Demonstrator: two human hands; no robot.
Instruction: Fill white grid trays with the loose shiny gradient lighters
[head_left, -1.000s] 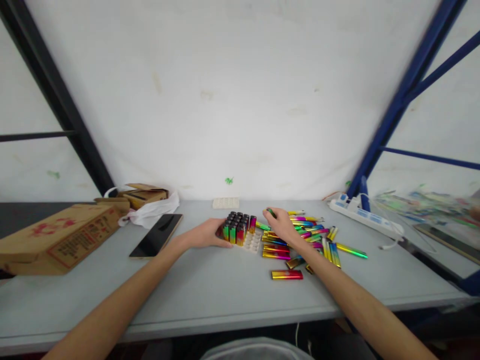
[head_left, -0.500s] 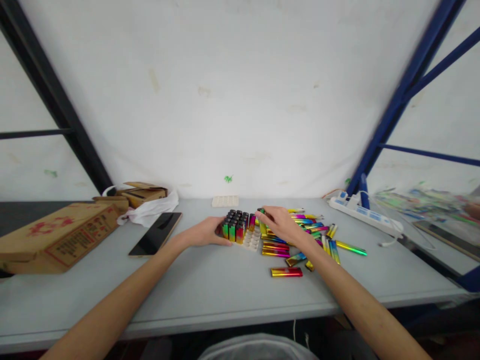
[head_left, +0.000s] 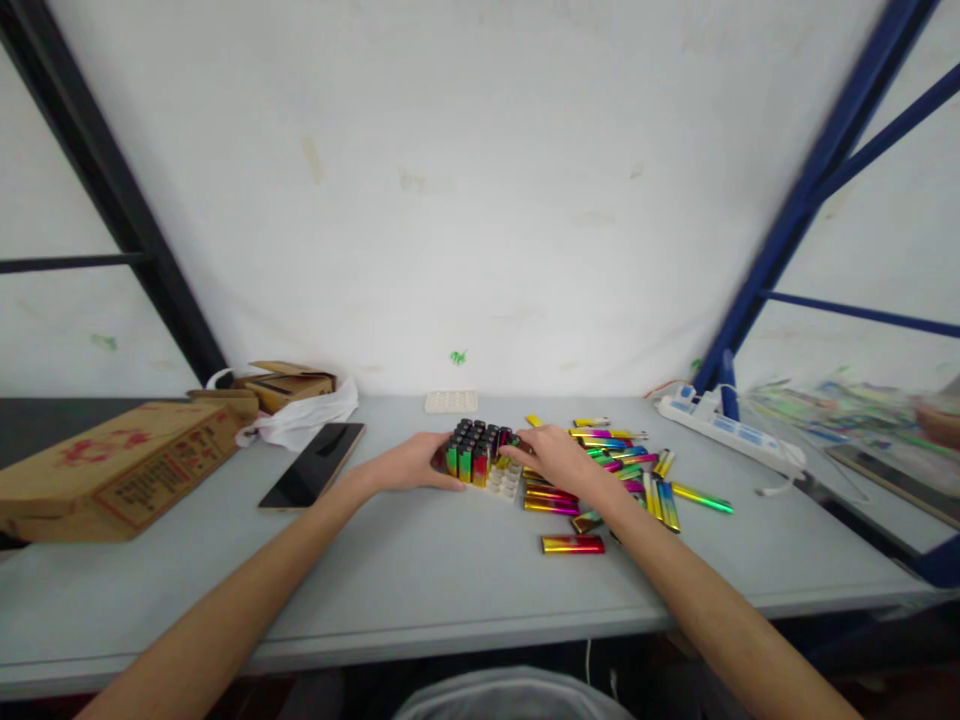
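Upright lighters (head_left: 466, 458) with black tops and shiny coloured bodies stand packed together in a white tray (head_left: 507, 483) with round hollows. My left hand (head_left: 414, 464) curves around the tray's left end, thumb along the near side and fingers partly hidden behind. Over the tray's right part, my right hand (head_left: 553, 456) pinches a yellowish lighter (head_left: 507, 462) beside the standing ones; the fingers cover much of it. Loose lighters (head_left: 552, 506) in metallic colours lie in a spread pile under and right of my right hand, one red and yellow lighter (head_left: 573, 545) lying nearer the front.
Another white tray (head_left: 451, 401) lies by the wall. To the left are a dark phone (head_left: 313, 466), a white plastic bag (head_left: 304, 425) and a cardboard box (head_left: 127, 465). A power strip (head_left: 731, 432) runs along the right. Another person's hand (head_left: 941, 420) is blurred at the far right.
My right hand has moved slightly left and down, bringing the lighter in against the standing rows. My left hand stays at the tray's left end.
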